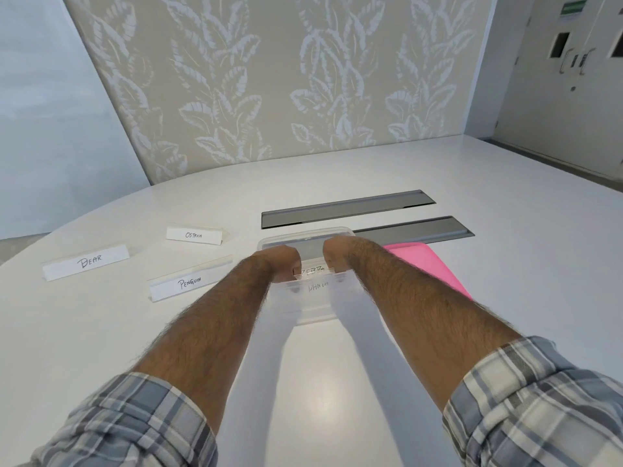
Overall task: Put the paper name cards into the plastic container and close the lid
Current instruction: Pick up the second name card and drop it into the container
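Observation:
A clear plastic container [305,235] stands open on the white table just ahead of me. My left hand [281,262] and my right hand [337,256] both reach down into it and grip a folded paper name card [312,272], one hand at each end; its lettering is partly hidden. Another card [317,287] lies inside the container below it. Three more cards stand on the table to the left: "Ostrich" [194,234], "Bear" [86,262] and "Penguin" [190,283]. The pink lid [428,264] lies flat right of the container, partly under my right forearm.
Two grey metal cable hatches [347,207] are set into the table [320,382] behind the container. A leaf-patterned wall panel rises at the back edge, and doors stand at the far right.

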